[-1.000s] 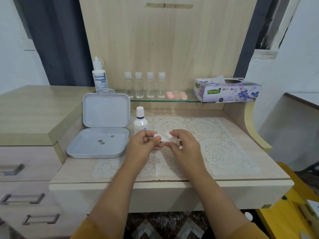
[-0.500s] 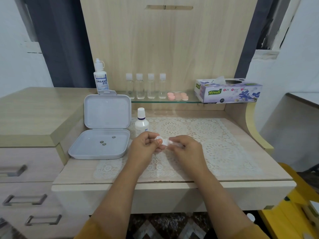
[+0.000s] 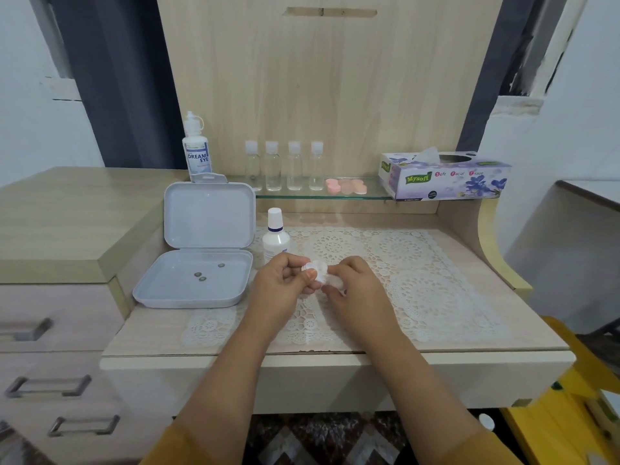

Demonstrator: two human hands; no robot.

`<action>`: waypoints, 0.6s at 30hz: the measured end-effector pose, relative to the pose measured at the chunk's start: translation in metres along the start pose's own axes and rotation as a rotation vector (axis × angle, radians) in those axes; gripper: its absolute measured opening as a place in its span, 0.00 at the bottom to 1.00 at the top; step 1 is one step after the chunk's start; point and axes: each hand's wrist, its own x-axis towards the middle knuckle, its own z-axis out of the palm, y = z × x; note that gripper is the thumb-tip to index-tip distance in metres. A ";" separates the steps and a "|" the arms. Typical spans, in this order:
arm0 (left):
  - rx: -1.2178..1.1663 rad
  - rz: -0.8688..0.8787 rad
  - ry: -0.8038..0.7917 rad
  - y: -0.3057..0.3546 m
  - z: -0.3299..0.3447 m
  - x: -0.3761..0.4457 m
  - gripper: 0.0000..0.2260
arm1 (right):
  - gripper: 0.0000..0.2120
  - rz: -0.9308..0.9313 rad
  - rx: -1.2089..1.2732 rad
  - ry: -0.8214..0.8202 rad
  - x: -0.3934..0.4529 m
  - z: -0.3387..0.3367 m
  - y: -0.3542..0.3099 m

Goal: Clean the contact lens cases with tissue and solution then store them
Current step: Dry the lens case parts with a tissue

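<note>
Both hands are meeting over the lace mat (image 3: 419, 290) near the middle of the tabletop (image 3: 151, 333). The left hand (image 3: 281, 286) is curling its fingers (image 3: 310, 275) round a small white lens case (image 3: 317, 270), thumb on the near side, holding it just above the mat. The right hand (image 3: 355, 288) is pinching a bit of white tissue (image 3: 335, 282) between thumb and fingertips and pressing it against the case, so the two hands are touching at that spot. How the case is turned is too small to tell.

Just behind the left hand a small white bottle (image 3: 275, 238) with a white cap is standing upright on the mat. To its left an open grey box (image 3: 198, 280) is lying at the left edge of the tabletop, its lid (image 3: 208, 214) standing up behind it; three small dark round bits (image 3: 201, 276) are lying in the tray.

On the glass shelf (image 3: 322, 195) at the back, a solution bottle (image 3: 197, 152) reading "DREAM EYE" is standing at the left end, four clear small bottles (image 3: 283, 166) with white caps are standing in a row beside it, some pink lens cases (image 3: 346, 186) are lying to the right of them, and a tissue box (image 3: 444, 176) is sitting at the right end with a sheet sticking out of its top.
</note>
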 end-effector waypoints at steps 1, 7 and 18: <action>0.003 -0.002 -0.006 0.000 0.000 0.000 0.06 | 0.10 -0.016 -0.026 0.011 0.000 0.001 0.001; 0.006 -0.003 -0.043 0.001 -0.002 -0.001 0.05 | 0.04 -0.079 -0.059 0.055 -0.002 0.003 0.003; 0.027 0.008 -0.034 -0.003 -0.003 0.002 0.07 | 0.04 0.167 0.316 -0.053 0.001 -0.011 0.001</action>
